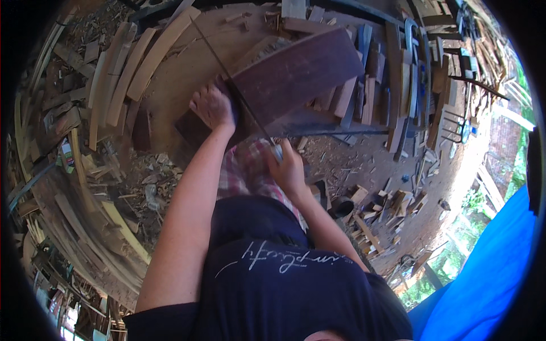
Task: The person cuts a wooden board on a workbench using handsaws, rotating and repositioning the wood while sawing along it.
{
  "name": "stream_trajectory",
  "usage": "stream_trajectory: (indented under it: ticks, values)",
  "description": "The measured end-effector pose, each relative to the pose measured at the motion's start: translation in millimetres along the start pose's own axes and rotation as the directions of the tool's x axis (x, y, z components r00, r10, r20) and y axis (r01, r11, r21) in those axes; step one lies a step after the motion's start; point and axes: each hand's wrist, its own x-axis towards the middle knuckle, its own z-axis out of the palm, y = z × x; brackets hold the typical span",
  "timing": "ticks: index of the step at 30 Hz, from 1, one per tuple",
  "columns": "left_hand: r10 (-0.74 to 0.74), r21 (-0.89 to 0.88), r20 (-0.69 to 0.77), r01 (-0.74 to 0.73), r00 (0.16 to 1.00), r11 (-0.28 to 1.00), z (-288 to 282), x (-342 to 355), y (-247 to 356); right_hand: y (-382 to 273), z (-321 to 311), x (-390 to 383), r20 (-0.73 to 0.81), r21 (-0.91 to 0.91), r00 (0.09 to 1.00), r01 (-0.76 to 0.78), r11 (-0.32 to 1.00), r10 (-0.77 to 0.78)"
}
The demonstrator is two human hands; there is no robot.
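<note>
My right hand [289, 170] is closed around the pale handle [278, 152] of a handsaw. Its long thin blade [213, 52], seen nearly edge-on, slants up and to the left across a wide reddish-brown wooden board [296, 77]. To the left of the blade, my left hand [214, 108] bears down on the board's near-left part, its fingers bent against the wood. The board lies at a slant over a worktop, its larger part reaching to the right of the blade. How deep the blade sits in the wood cannot be made out.
Curved wooden pieces [162, 54] lie left on the brown worktop [170, 85]. More boards and a blue clamp [410, 34] are at the right. Offcuts [392, 207] and chips litter the ground near a dark round container [342, 207]. Long planks [79, 227] lie at left.
</note>
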Motion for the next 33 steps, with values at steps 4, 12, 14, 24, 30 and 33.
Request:
stream_trajectory:
  ticks: [4,12,14,24,30,33]
  values:
    - [-0.048,0.003,0.103,0.048,0.994,0.999,-5.8,1.6,2.4,-1.7,-4.1,-8.5,-0.081,-0.054,0.985,0.149,0.987,-0.153]
    - [-0.008,0.037,0.053,0.006,0.999,0.999,4.3,0.3,-3.3,-12.2,-11.9,-1.2,0.01,-0.01,0.999,-0.043,0.999,0.043]
    - [0.009,0.063,0.043,-0.011,0.999,0.998,3.7,-0.1,-6.1,-5.3,5.3,14.5,-0.001,0.02,0.999,0.045,0.999,-0.045]
    - [0.037,0.061,-0.01,-0.037,0.999,0.997,11.9,0.9,-6.3,-17.6,-33.8,-24.6,-0.009,-0.043,0.998,-0.066,0.997,0.065]
    - [-0.024,0.088,0.075,0.017,0.997,0.996,11.3,3.3,-10.0,-4.3,8.7,6.4,-0.083,-0.12,0.97,0.219,0.968,-0.229]
    - [0.013,0.089,0.01,-0.014,1.0,0.996,12.1,2.5,-8.6,11.4,-26.5,-59.2,-0.165,-0.126,0.98,0.09,0.988,-0.111]
